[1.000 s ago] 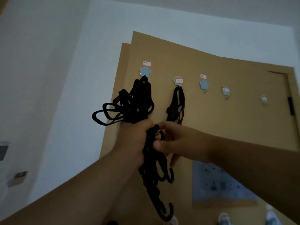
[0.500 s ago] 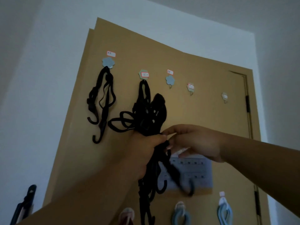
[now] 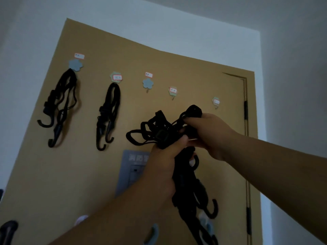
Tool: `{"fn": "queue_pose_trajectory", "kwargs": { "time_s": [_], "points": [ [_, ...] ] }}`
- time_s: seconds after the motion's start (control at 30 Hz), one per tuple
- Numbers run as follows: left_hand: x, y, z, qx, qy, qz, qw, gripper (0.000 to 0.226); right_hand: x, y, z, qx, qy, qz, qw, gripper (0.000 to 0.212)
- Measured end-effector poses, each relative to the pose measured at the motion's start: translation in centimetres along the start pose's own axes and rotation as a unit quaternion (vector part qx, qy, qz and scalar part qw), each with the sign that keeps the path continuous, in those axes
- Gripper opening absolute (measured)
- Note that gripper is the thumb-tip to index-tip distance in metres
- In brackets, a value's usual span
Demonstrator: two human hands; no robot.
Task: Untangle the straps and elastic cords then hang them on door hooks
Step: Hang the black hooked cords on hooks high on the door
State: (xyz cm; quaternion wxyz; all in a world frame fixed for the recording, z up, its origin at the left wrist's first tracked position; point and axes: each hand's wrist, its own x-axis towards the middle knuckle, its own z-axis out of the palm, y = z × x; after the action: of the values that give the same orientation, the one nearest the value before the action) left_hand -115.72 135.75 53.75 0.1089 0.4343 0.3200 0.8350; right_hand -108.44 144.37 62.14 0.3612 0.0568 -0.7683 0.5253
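A brown door [image 3: 194, 82] carries a row of small wall hooks with labels. One black cord bundle [image 3: 60, 105] hangs from the first hook [image 3: 75, 64], and a second bundle [image 3: 108, 114] hangs from the second hook [image 3: 115, 77]. The third hook [image 3: 147, 84], fourth hook [image 3: 173, 91] and fifth hook [image 3: 216, 102] are bare. My left hand [image 3: 166, 160] grips a tangled bunch of black cords [image 3: 157, 131] whose plastic end hooks dangle below. My right hand [image 3: 210, 133] pinches a loop of that bunch at its upper right.
A blue-grey notice sheet [image 3: 131, 167] is stuck to the door behind my left forearm. Pale hooks [image 3: 152, 234] sit low on the door. A black object [image 3: 8, 230] shows at the bottom left. White walls flank the door, with door hinges [image 3: 245, 110] on the right.
The view has shifted, so the door hooks now appear further left. Both hands have carried the tangled bunch rightward, from beside the second hook to below the fourth. My right hand now pinches an upper loop.
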Motion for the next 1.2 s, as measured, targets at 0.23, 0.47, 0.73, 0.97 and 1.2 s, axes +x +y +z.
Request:
{"fn": "queue_pose_trajectory", "kwargs": {
  "time_s": [0.23, 0.47, 0.73, 0.97, 1.2],
  "points": [
    [0.5, -4.7, 5.2, -0.005, 0.116, -0.064, 0.991, 0.037, -1.7, 0.6, -6.4, -0.201, -0.038, 0.037, 0.978, 0.039],
    [2.1, -5.2, 4.1, -0.009, 0.275, -0.086, 0.957, 0.046, -3.8, 1.8, -8.9, -0.410, -0.203, 0.093, 0.884, 0.059],
    [2.2, -5.4, 3.7, -0.029, 0.245, -0.087, 0.965, 0.032, -5.4, 5.5, -6.4, -0.410, -0.223, -0.027, 0.884, 0.010],
    [1.0, -4.7, 4.0, -0.026, 0.145, -0.094, 0.985, 0.034, -4.9, 6.9, -6.2, -0.293, -0.174, 0.013, 0.940, 0.016],
    [1.0, -4.4, 4.0, 0.047, 0.120, -0.034, 0.991, 0.049, -4.1, 5.2, -7.4, -0.283, -0.103, -0.014, 0.954, 0.013]
  ]
}}
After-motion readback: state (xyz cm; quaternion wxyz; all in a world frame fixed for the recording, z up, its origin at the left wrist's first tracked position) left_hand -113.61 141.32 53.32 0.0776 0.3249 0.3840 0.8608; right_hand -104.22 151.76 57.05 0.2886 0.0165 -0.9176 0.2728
